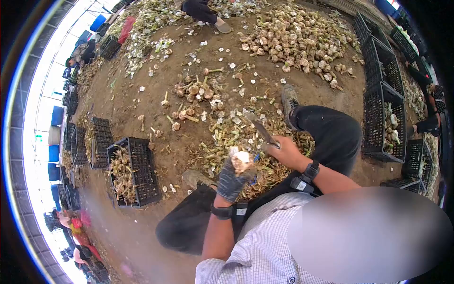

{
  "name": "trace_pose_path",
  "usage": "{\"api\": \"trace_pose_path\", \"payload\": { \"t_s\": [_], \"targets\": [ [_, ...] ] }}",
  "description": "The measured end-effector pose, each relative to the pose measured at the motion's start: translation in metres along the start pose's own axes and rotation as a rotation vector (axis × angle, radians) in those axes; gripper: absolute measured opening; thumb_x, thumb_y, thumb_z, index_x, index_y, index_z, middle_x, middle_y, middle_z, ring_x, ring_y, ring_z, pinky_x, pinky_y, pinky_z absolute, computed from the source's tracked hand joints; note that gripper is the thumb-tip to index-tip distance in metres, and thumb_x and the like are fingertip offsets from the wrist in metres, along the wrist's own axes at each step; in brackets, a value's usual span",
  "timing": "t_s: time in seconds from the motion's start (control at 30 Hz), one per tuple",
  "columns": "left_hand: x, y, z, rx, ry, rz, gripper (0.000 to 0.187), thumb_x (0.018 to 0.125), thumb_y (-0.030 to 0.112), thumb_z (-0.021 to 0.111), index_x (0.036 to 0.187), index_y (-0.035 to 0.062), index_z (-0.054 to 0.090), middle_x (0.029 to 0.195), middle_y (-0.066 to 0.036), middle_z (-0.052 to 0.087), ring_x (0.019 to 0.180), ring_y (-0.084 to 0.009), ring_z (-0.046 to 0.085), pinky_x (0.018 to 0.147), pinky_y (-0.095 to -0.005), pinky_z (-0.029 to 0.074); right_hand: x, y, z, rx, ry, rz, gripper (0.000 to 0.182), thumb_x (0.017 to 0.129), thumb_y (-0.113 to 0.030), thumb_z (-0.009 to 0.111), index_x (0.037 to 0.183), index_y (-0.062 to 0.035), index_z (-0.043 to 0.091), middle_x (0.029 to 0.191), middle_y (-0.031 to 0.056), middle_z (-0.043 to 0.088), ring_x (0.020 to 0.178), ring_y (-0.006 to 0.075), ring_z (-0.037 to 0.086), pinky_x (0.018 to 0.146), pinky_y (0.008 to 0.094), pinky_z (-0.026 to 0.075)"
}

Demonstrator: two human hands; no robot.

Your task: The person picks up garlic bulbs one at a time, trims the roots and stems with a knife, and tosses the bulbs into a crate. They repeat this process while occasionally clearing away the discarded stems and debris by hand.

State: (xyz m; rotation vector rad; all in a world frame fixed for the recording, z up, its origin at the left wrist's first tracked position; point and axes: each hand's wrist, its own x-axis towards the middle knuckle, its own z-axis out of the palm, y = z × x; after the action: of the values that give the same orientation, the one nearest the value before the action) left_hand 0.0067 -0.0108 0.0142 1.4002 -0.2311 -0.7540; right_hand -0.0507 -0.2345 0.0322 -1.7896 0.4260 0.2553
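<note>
My left hand [231, 182], in a dark grey glove, is closed around a garlic bulb [241, 162] with white and brown-stained skin. Bare and wrapped round a handle, my right hand [283, 152] grips a knife [260, 128]. Its blade points up and away to the left, apart from the bulb. Below both hands, between my legs, lies a heap of cut garlic stalks and skins [265, 177]. Several whole garlic bulbs with stalks [196, 90] lie in a loose pile on the ground ahead.
A black crate of stalks [149, 173] stands on the left. More black crates [384, 120] line the right side, one with garlic in it. A large garlic heap [302, 40] lies at the back right. Another person's foot [223, 25] is at the top.
</note>
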Motion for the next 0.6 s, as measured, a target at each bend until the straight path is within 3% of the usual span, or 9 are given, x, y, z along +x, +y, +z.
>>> {"api": "trace_pose_path", "payload": {
  "t_s": [0.07, 0.17, 0.23, 0.3, 0.37, 0.4, 0.5, 0.53, 0.6],
  "targets": [
    [0.0, 0.004, 0.0, 0.42, -0.152, 0.061, 0.055, 0.087, 0.022, 0.072, 0.132, 0.003, 0.047, 0.121, -0.012, 0.06, 0.11, -0.0225, 0.06, 0.094, -0.0349, 0.049, -0.005, -0.003, 0.012, 0.144, -0.082, -0.065, 0.053, 0.087, -0.043, 0.07, 0.115, 0.0016, 0.064, 0.099, 0.0139, 0.069, 0.088, 0.0193, 0.063, 0.083, 0.0365, 0.049],
    [-0.003, 0.024, 0.021, 0.602, -0.142, 0.247, 0.057, 0.082, 0.016, 0.077, 0.13, 0.0033, 0.048, 0.125, -0.01, 0.058, 0.111, -0.0208, 0.059, 0.093, -0.0338, 0.05, -0.006, -0.009, 0.024, 0.305, -0.143, -0.06, 0.053, 0.083, -0.037, 0.077, 0.118, 0.0001, 0.063, 0.109, 0.0084, 0.068, 0.095, 0.0146, 0.061, 0.086, 0.0327, 0.049],
    [-0.008, 0.015, 0.011, 0.297, -0.118, 0.143, 0.053, 0.088, 0.019, 0.071, 0.133, 0.0036, 0.048, 0.128, -0.01, 0.056, 0.113, -0.0212, 0.057, 0.092, -0.0336, 0.05, -0.012, -0.025, 0.019, 0.308, -0.111, -0.048, 0.053, 0.081, -0.035, 0.08, 0.116, 0.0008, 0.063, 0.107, 0.0079, 0.068, 0.095, 0.0132, 0.06, 0.085, 0.0322, 0.049],
    [-0.014, -0.009, -0.012, -0.149, -0.016, -0.088, 0.048, 0.092, 0.019, 0.065, 0.134, 0.0058, 0.048, 0.129, -0.01, 0.056, 0.115, -0.021, 0.056, 0.093, -0.0342, 0.05, -0.007, -0.016, 0.021, 0.075, 0.016, -0.239, 0.044, 0.078, -0.026, 0.081, 0.108, -0.0002, 0.062, 0.1, 0.0085, 0.066, 0.088, 0.0214, 0.064, 0.08, 0.0353, 0.051],
    [0.001, -0.061, -0.051, 0.486, -0.204, 0.011, 0.039, 0.092, 0.021, 0.062, 0.129, 0.01, 0.054, 0.123, -0.009, 0.06, 0.111, -0.021, 0.057, 0.092, -0.0345, 0.05, -0.007, -0.022, 0.023, -0.19, 0.122, -0.495, 0.042, 0.074, -0.016, 0.083, 0.106, -0.0013, 0.06, 0.097, 0.0093, 0.064, 0.087, 0.0252, 0.064, 0.076, 0.0359, 0.051],
    [0.003, -0.068, -0.04, 0.327, -0.124, 0.013, 0.035, 0.087, 0.021, 0.067, 0.12, 0.0093, 0.061, 0.114, -0.009, 0.064, 0.105, -0.0218, 0.061, 0.088, -0.0347, 0.052, -0.009, -0.023, 0.026, -0.31, 0.071, -0.511, 0.042, 0.07, -0.016, 0.082, 0.103, -0.0028, 0.06, 0.107, 0.0143, 0.061, 0.095, 0.0351, 0.062, 0.08, 0.0393, 0.052],
    [0.008, -0.098, -0.055, 0.803, -0.124, 0.425, 0.031, 0.085, 0.02, 0.071, 0.113, 0.0082, 0.067, 0.108, -0.009, 0.069, 0.1, -0.0251, 0.065, 0.084, -0.036, 0.053, -0.012, -0.021, 0.044, -0.405, 0.04, -0.728, 0.037, 0.069, -0.014, 0.081, 0.098, -0.004, 0.06, 0.11, 0.0138, 0.061, 0.099, 0.036, 0.061, 0.081, 0.0406, 0.051],
    [0.002, -0.109, -0.052, 0.47, -0.066, 0.285, 0.031, 0.084, 0.02, 0.072, 0.113, 0.0084, 0.067, 0.107, -0.009, 0.069, 0.099, -0.0258, 0.065, 0.084, -0.0364, 0.053, -0.015, -0.02, 0.045, -0.407, 0.025, -0.706, 0.034, 0.068, -0.013, 0.08, 0.093, -0.004, 0.058, 0.112, 0.0138, 0.059, 0.101, 0.0361, 0.059, 0.082, 0.0397, 0.051],
    [0.003, -0.083, -0.049, 0.579, -0.103, 0.287, 0.031, 0.084, 0.018, 0.072, 0.113, 0.0086, 0.066, 0.107, -0.01, 0.069, 0.097, -0.0257, 0.066, 0.083, -0.0366, 0.053, -0.018, -0.021, 0.041, -0.375, 0.104, -0.699, 0.03, 0.07, -0.013, 0.078, 0.09, -0.0031, 0.058, 0.104, 0.0144, 0.06, 0.094, 0.0358, 0.06, 0.078, 0.0406, 0.05]
  ]
}}
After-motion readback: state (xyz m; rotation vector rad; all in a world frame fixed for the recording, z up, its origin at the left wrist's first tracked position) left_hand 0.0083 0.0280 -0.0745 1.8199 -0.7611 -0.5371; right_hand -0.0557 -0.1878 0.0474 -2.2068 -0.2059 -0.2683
